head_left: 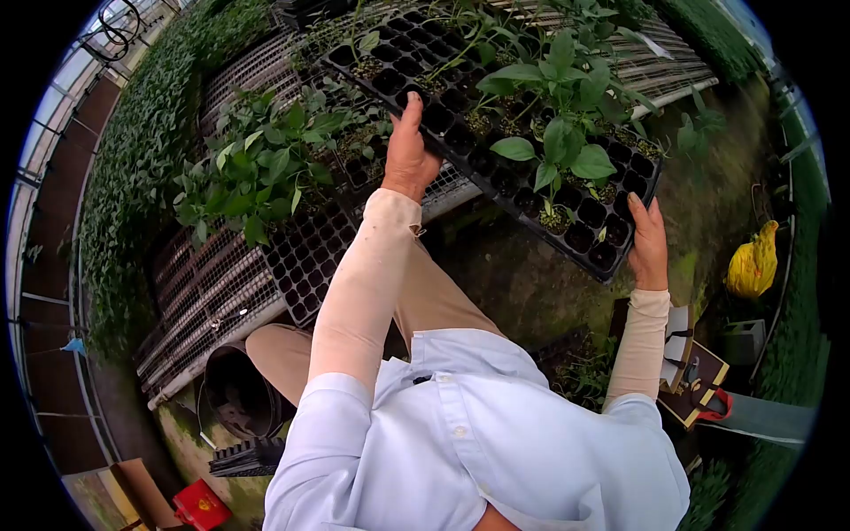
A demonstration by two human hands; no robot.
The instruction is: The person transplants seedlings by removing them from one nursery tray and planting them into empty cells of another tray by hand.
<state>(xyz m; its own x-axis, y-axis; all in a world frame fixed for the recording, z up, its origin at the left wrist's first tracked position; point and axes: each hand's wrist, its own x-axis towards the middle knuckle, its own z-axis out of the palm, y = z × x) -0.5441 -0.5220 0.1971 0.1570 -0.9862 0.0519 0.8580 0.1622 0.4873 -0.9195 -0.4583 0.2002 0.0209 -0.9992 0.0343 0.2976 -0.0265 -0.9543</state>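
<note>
Wearing a pale shirt (452, 442) and beige sleeves (354, 292), and working with 2 bare hands. Holding 1 black cell tray (567, 249) out in front, aslant across the view, with leafy seedlings (556, 142) in some cells and many other cells showing no plant. Grasping the tray near its right-hand corner with the right hand (651, 243), thumb on top; clasping the long near edge with the left hand (412, 157), thumb over the rim. Unable to see most of the other fingers, hidden below or behind the plastic. No telling from here about any support under the far side. By judgement, at a step of carrying or positioning the tray by 2 edges, without a clue as to lifting or lowering. Calls next, most likely, for keeping that hold firm and the tray steady, so as not to tip out seedlings or snag leaves on neighbouring growth. Beyond the left forearm, on a slatted bench (208, 301), another cell tray (305, 265), with bushy plants (266, 173) by its far end. Well apart from the right hand, on the right, a yellow bag (753, 261). Farther off, along the left side, dense green rows (146, 195).
</note>
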